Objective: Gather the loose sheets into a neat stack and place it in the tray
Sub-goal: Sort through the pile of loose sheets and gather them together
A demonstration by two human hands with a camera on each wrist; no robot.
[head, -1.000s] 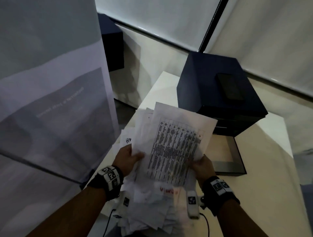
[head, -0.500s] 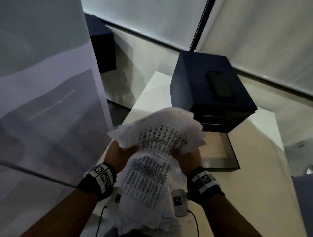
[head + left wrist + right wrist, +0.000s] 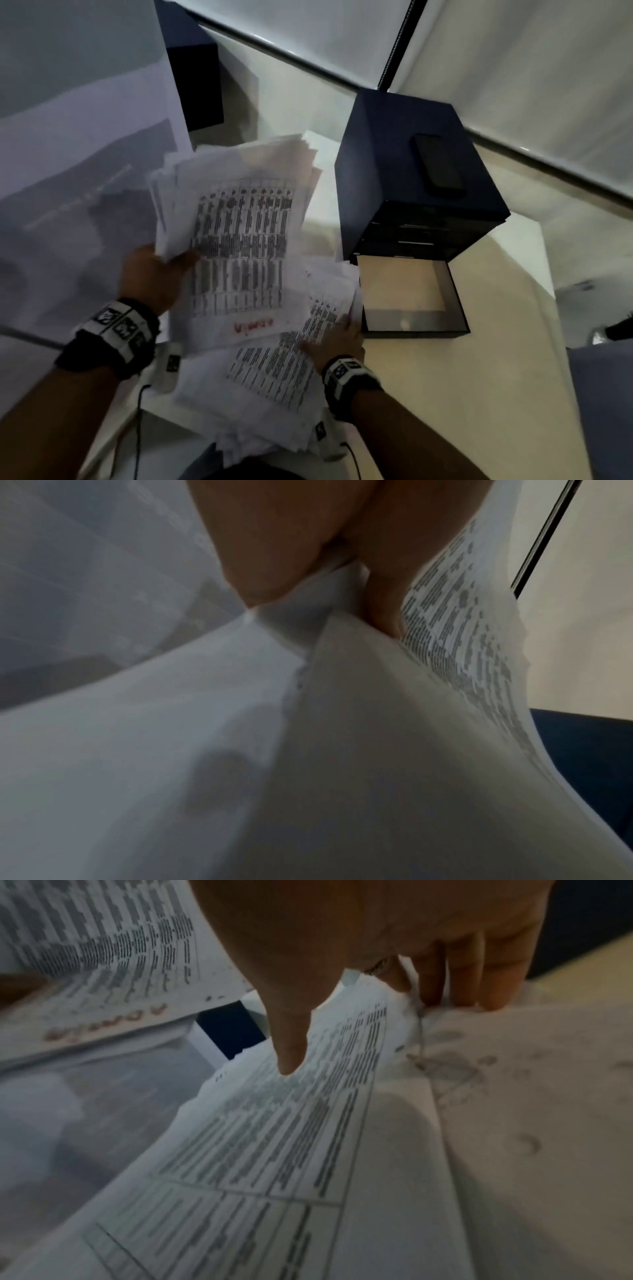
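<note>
Surface: pale tabletop (image 3: 462,394) under drawn blinds, a dark drawer cabinet (image 3: 404,178) at its far side with a phone (image 3: 440,164) lying on top
Tray: the open dark tray (image 3: 411,329) sits pulled out at the cabinet's foot, nothing in it, just beyond the right hand (image 3: 337,337)
Held bundle: the left hand (image 3: 154,274) pinches a ragged bundle of sheets (image 3: 239,240) at its left edge, raised off the table, long axis running away from the person
Loose pile: right hand rests flat on the remaining sheets (image 3: 274,373), fingers straight, thumb on the print
Key relation: tray lies forward and right of both paper lots, so the right hand is nearer
Change: half a second ago both hands clutched one crumpled bundle; now the right has let go and dropped to the pile
</note>
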